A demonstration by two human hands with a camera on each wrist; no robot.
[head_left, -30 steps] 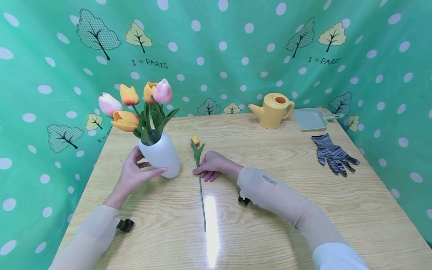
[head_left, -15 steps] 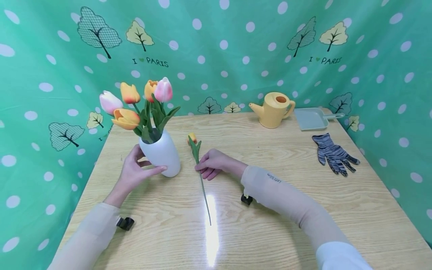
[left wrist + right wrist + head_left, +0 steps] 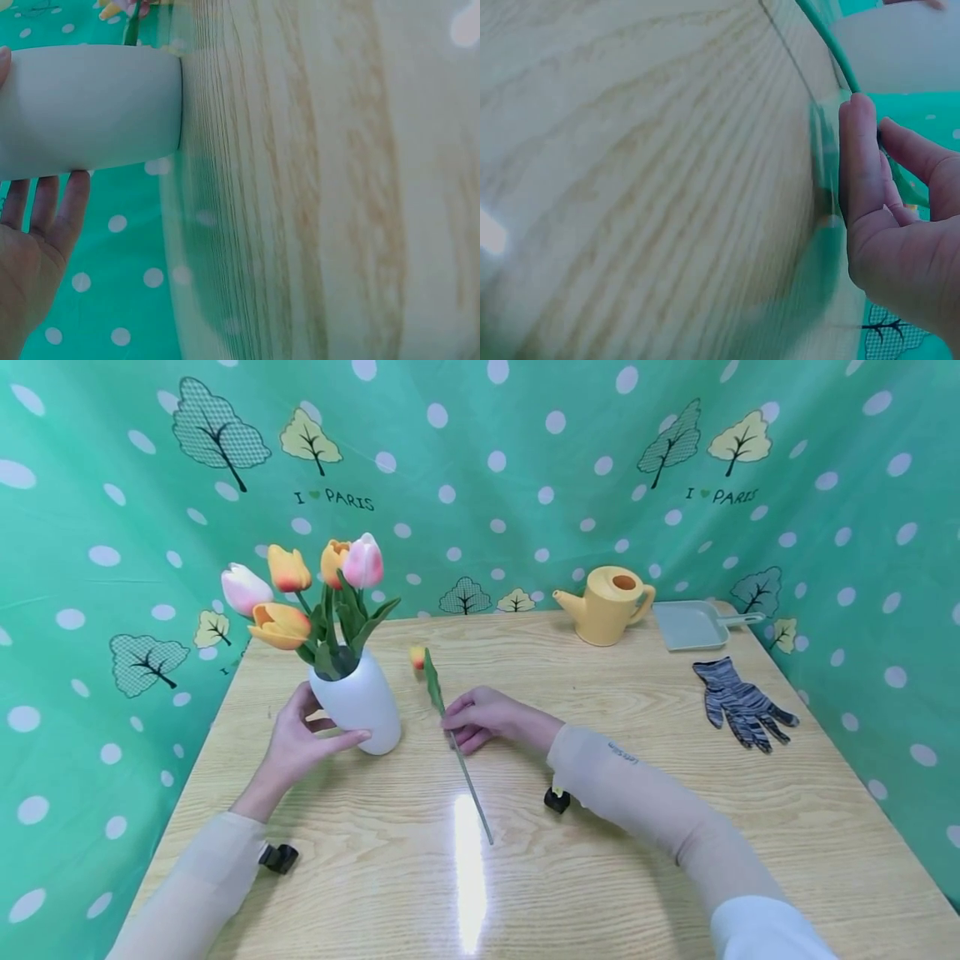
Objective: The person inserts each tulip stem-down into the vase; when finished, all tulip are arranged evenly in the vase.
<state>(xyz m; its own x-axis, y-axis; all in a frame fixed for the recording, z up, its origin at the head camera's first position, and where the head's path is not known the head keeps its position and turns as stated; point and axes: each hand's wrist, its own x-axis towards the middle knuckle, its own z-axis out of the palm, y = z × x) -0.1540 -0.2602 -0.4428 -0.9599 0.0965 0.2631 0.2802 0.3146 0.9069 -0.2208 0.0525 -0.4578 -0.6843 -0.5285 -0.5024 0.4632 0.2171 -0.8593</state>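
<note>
On the left of the table stands a white vase point(image 3: 363, 706) with several orange and pink artificial tulips point(image 3: 281, 627) in it. My left hand point(image 3: 296, 745) grips the vase round its lower side, thumb across the front. In the left wrist view, three fingers point(image 3: 71, 214) touch the vase wall. To the right of the vase, my right hand point(image 3: 483, 720) pinches the green stem of a single orange-yellow tulip point(image 3: 432, 685). Its bloom points away from me and its bare stem slants toward me. The right wrist view shows the stem point(image 3: 832, 45) passing between thumb and fingers.
A yellow watering can point(image 3: 606, 606) stands at the back of the wooden table point(image 3: 600, 693). Right of it lie a pale green dustpan point(image 3: 686, 625) and a grey-black knitted glove point(image 3: 742, 702). A green dotted curtain point(image 3: 495, 527) hangs behind.
The right hand has moved slightly right and away, turning the tulip so that its stem end swings right and its bloom shifts left. The left hand and vase have stayed in place.
</note>
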